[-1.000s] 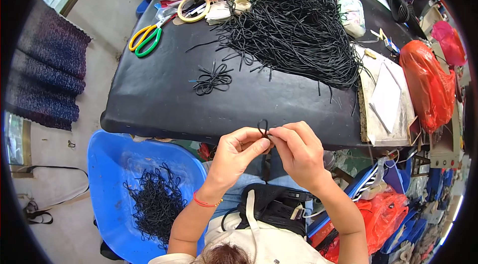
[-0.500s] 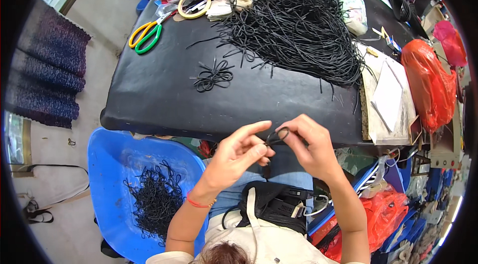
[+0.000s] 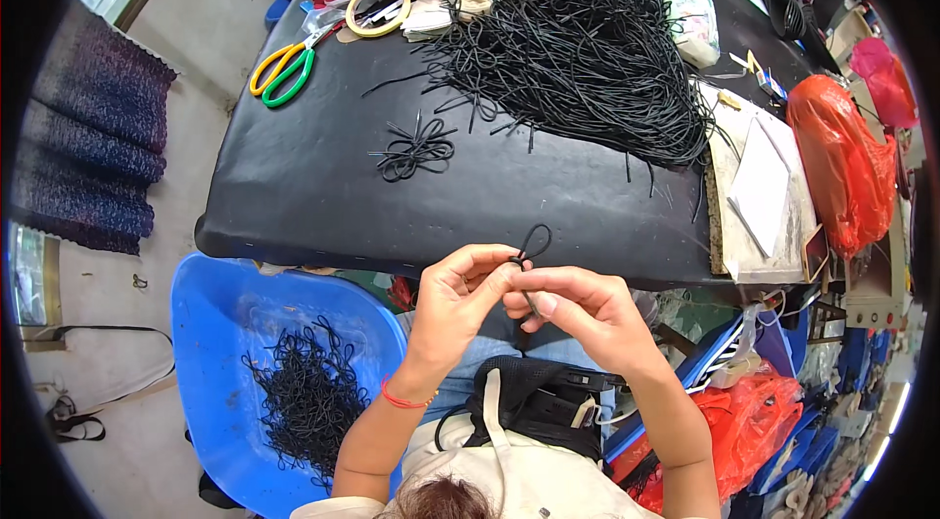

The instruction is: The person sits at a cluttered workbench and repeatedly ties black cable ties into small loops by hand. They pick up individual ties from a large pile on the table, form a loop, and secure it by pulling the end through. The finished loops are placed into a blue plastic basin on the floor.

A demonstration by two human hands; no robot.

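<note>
1. Both hands meet just below the near edge of the black tabletop, above the person's lap
2. The left hand and right hand together pinch one short black cord; each grip is narrow, closed on the cord, whose small loop stands up above the fingertips
3. On the tabletop, beyond the hands, lies a small bunch of looped cords
4. Farther back on the tabletop spreads a big heap of loose black cords
5. Yellow and green scissors lie at the tabletop's far left
6. A blue tub with finished cords sits below the tabletop's left end
</note>
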